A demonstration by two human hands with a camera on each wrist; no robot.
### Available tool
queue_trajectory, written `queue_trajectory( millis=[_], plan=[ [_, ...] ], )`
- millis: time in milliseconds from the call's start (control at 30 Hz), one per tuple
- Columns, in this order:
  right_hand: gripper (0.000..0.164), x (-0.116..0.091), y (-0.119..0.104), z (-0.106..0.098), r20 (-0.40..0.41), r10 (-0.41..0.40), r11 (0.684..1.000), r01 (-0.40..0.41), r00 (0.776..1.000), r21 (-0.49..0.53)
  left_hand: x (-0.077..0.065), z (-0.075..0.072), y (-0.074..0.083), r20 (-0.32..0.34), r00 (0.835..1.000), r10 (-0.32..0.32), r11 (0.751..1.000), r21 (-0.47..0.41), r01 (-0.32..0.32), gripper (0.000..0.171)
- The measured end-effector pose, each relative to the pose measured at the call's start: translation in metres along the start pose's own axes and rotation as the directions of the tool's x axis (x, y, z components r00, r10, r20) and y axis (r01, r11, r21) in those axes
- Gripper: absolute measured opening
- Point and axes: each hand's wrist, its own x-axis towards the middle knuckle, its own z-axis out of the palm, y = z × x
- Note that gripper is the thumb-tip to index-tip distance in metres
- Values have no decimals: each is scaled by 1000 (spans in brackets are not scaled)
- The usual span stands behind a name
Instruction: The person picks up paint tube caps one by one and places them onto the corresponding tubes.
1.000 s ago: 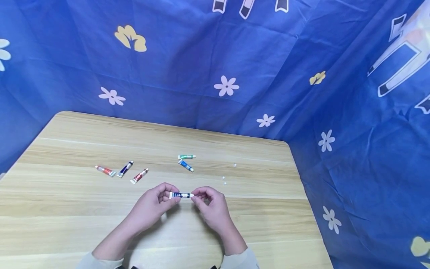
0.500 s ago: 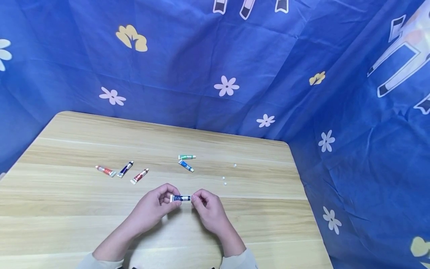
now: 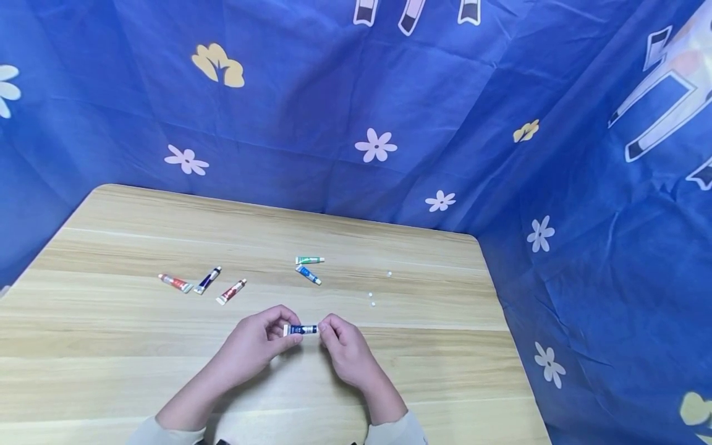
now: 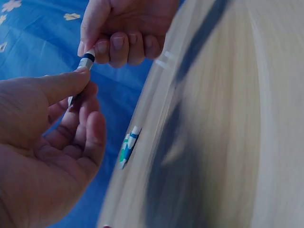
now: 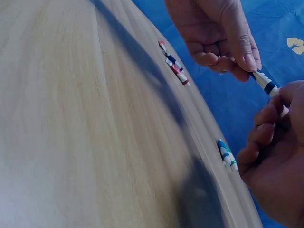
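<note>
A small dark blue paint tube (image 3: pixel 303 329) is held between the two hands above the table, lying sideways in the head view. My left hand (image 3: pixel 253 337) pinches its flat white end between thumb and fingers. At the other end, my right hand (image 3: pixel 350 351) pinches the white cap (image 4: pixel 90 52) with thumb and forefinger, its other fingers curled. A dark band shows beside the cap (image 5: pixel 274 91) in the right wrist view. Beyond the hands lie a green paint tube (image 3: pixel 309 260) and a blue paint tube (image 3: pixel 308 274), close together.
To the left on the wooden table (image 3: pixel 139 346) are a red tube (image 3: pixel 175 283), a dark blue tube (image 3: pixel 207 280) and a dark red tube (image 3: pixel 230 292). Several small white pieces (image 3: pixel 370 295) lie at the right. A blue patterned cloth (image 3: pixel 311 111) hangs behind.
Both hands have shifted slightly toward the person with the paint tube, and its printed side has turned a little. The tubes and white pieces on the table stay put.
</note>
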Motion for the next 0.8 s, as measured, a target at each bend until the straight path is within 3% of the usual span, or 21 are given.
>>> queue_trajectory(
  millis=[167, 433, 567, 800],
  plan=[
    [37, 5, 4, -4, -39, 12, 997, -15, 999, -73, 6, 1, 1, 21, 995, 97, 972, 214, -99, 17],
    [24, 14, 11, -15, -62, -2, 985, -8, 998, -171, 20, -3, 4, 22, 989, 147, 896, 420, -143, 18],
    [15, 17, 17, -28, -111, 38, 988, -54, 993, -143, 30, -4, 3, 15, 986, 169, 874, 460, -157, 18],
    [25, 23, 34, -55, -254, 84, 988, -113, 964, -102, 55, -6, -17, 7, 992, 124, 882, 457, -113, 17]
  ],
)
